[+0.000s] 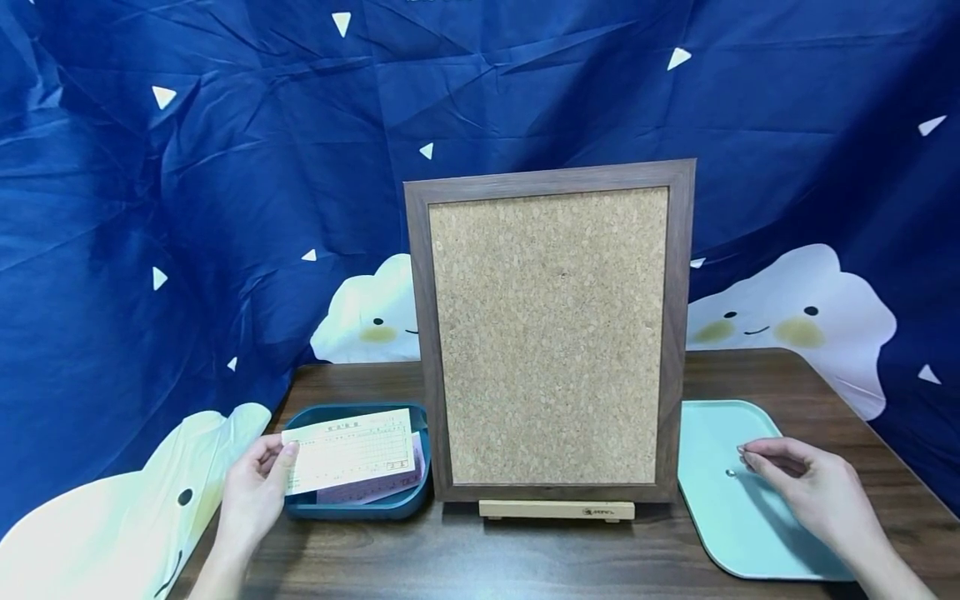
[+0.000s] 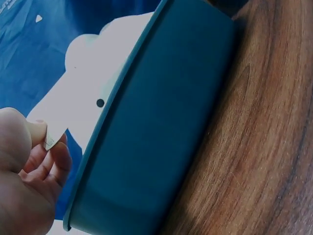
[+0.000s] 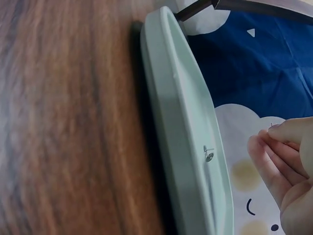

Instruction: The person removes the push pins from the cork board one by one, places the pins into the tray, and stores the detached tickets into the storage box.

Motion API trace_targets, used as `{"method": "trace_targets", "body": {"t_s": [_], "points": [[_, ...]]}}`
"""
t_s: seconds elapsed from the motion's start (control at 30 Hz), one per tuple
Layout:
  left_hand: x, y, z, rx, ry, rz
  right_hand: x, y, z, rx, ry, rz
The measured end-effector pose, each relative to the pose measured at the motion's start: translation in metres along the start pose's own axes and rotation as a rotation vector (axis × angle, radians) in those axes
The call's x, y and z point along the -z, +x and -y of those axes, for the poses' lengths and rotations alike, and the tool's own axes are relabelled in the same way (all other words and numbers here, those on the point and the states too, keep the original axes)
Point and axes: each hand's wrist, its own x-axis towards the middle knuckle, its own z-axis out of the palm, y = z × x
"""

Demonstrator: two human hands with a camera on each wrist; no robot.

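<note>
My left hand (image 1: 251, 492) pinches the left end of a pale printed paper slip (image 1: 348, 450) between thumb and fingers. The slip is held over a dark teal bin (image 1: 382, 510), where a pinkish slip (image 1: 371, 487) lies partly covered. On the right, my right hand (image 1: 813, 492) is above a mint-green tray (image 1: 712, 425), thumb and fingertips together on a small thumbtack (image 3: 272, 126), mostly hidden by the fingers. Another silver thumbtack (image 1: 731, 472) lies on the tray below; its pin shows in the right wrist view.
Between the bin and the tray stands a cork board (image 1: 551, 350) in a brown wooden frame, on a light wooden easel (image 1: 557, 510). All of it is on a dark wooden table (image 1: 360, 567). Behind hangs a blue curtain (image 1: 525, 83) with white clouds and triangles.
</note>
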Motion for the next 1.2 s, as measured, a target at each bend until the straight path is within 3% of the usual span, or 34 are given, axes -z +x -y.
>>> {"method": "trace_targets", "body": {"t_s": [0.37, 0.7, 1.07, 1.2], "points": [[0.001, 0.008, -0.001, 0.015, 0.116, 0.098, 0.004, 0.0, -0.015, -0.086, -0.078, 0.102], [-0.002, 0.015, 0.002, -0.041, 0.156, 0.167, 0.003, 0.003, -0.021, -0.131, -0.139, 0.162], [-0.006, 0.016, 0.003, -0.121, 0.218, 0.164, 0.003, 0.004, -0.028, -0.139, -0.18, 0.214], [-0.007, 0.018, 0.004, -0.122, 0.214, 0.155, 0.004, 0.004, -0.028, -0.16, -0.192, 0.239]]}}
